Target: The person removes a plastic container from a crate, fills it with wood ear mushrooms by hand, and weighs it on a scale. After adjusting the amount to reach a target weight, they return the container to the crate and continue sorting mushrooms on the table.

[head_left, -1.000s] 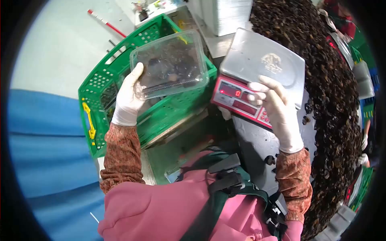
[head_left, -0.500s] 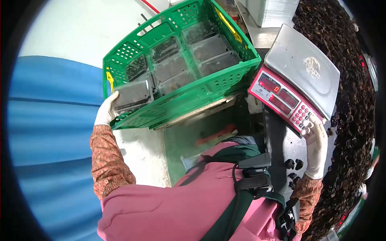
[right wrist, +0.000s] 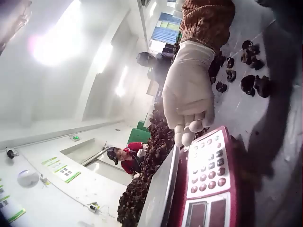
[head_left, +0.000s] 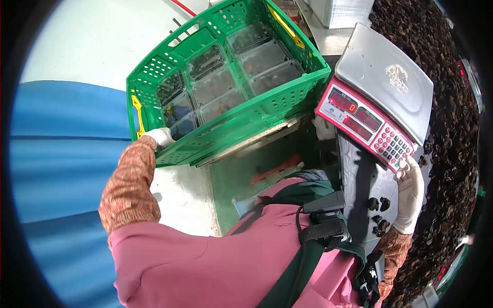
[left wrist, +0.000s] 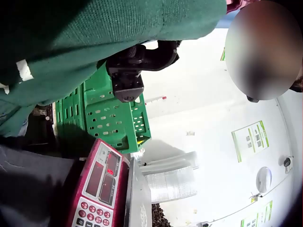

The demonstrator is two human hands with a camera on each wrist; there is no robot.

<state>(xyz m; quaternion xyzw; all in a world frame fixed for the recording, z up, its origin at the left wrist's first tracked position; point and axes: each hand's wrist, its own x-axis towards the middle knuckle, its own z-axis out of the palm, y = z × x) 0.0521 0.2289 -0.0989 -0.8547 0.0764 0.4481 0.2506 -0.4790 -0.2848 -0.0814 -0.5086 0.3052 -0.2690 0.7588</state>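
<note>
The left hand (head_left: 160, 137) is reaching into the near corner of the green crate (head_left: 246, 115), at a clear lidded container (head_left: 184, 124); its fingers are mostly hidden, so whether its grip is clamped cannot be told. The right hand (head_left: 411, 192) is resting loosely bent fingers, clamped on nothing, at the keypad corner of the scale (head_left: 354, 123), which is sitting on the counter (head_left: 354, 164).
</note>
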